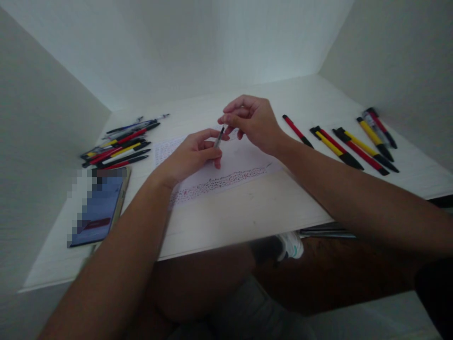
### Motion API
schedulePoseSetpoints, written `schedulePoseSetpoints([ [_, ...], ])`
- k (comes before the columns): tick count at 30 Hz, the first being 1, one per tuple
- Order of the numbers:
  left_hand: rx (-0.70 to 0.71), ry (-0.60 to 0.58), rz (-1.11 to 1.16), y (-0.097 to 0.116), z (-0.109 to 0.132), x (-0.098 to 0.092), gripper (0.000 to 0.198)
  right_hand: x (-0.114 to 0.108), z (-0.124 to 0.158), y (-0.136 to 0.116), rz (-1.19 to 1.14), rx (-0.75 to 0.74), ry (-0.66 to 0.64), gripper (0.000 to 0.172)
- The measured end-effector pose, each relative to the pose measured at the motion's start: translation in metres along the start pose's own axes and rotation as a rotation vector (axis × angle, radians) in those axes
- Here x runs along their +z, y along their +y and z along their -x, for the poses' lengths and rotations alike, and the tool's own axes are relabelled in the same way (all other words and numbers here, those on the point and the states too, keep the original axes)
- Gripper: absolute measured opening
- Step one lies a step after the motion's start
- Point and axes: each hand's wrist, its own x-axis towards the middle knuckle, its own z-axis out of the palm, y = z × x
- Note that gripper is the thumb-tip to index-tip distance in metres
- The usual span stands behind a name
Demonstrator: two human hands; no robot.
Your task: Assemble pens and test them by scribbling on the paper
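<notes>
Over a sheet of paper [244, 160], my left hand [196, 153] pinches a slim pen [218, 138] with a greyish, see-through barrel and a dark upper end. The pen tilts up toward my right hand [249, 120]. There, thumb and forefinger come together just above the dark end. Whether they touch the pen or grip a small part is too small to make out. Rows of short dark and red marks cover the paper's near edge, and bluish writing shows at its left side, partly behind my left hand.
A pile of pens [120, 151] in red, yellow, white, black and blue lies at the left. Thick red, yellow and black pens [364, 151] are spread at the right. A phone [101, 208] rests at the left front. Pale walls [219, 52] surround the white table [226, 231].
</notes>
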Motion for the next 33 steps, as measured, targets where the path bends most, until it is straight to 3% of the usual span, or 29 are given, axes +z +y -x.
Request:
schedulePoseSetpoints([
  [4,-0.001,0.051,0.048,-0.007,-0.006,-0.011,0.014,-0.003,-0.002,0.000,0.050,-0.060,-0.045,0.031],
  [7,0.082,0.227,-0.094,-0.013,-0.012,-0.025,0.010,-0.019,-0.011,0.003,0.170,-0.143,0.013,0.026],
  [9,0.163,0.369,-0.293,-0.018,-0.014,-0.032,0.021,-0.031,-0.018,0.005,0.299,-0.168,-0.065,0.018],
  [11,0.220,0.436,-0.437,-0.024,-0.016,-0.034,0.031,-0.038,-0.021,0.005,0.412,-0.149,-0.213,0.014],
  [15,0.252,0.325,-0.479,-0.034,-0.019,-0.027,0.031,-0.037,-0.018,0.004,0.516,-0.091,-0.457,0.019],
  [19,0.244,0.235,-0.471,-0.043,-0.023,-0.020,0.023,-0.031,-0.013,0.009,0.574,-0.106,-0.567,0.020],
  [22,0.214,0.220,-0.503,-0.049,-0.026,-0.018,0.021,-0.031,-0.014,0.018,0.621,-0.145,-0.519,0.019],
  [27,0.194,0.273,-0.507,-0.047,-0.024,-0.023,0.029,-0.035,-0.018,0.025,0.587,-0.230,-0.268,0.019],
  [30,0.215,0.407,-0.408,-0.037,-0.020,-0.031,0.035,-0.034,-0.020,0.024,0.482,-0.234,-0.087,0.012],
  [33,0.229,0.540,-0.254,-0.027,-0.016,-0.035,0.040,-0.029,-0.020,0.022,0.297,-0.201,-0.009,0.011],
])
